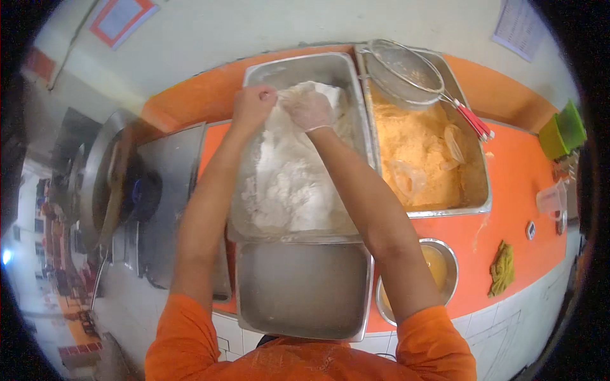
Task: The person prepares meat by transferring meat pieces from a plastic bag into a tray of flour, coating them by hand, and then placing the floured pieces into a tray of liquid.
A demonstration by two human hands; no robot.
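Observation:
Over the far part of a metal tray [364, 143] of white flour [295, 195], my left hand [255, 107] is curled, its fingertips pinching thin pale material [285, 94]. My right hand [310, 108] wears a thin clear glove and meets that material from the right; its fingers are blurred, so its grip is unclear. A white piece [329, 93] shows behind the right hand. Beside this tray stands another metal tray [481, 181] holding orange-yellow powder [391, 138] and crumpled clear plastic [410, 178]. A round wire sieve [405, 66] with red handles lies across its far end.
Nearest me is a bare metal tray [305, 285]. A metal bowl [450, 259] of yellowish liquid lies partly under my right forearm. Farther right are a yellow-green cloth [502, 269], a small white device [530, 230], a clear jug [553, 199] and green containers [553, 138]. A large pan [97, 176] stands left.

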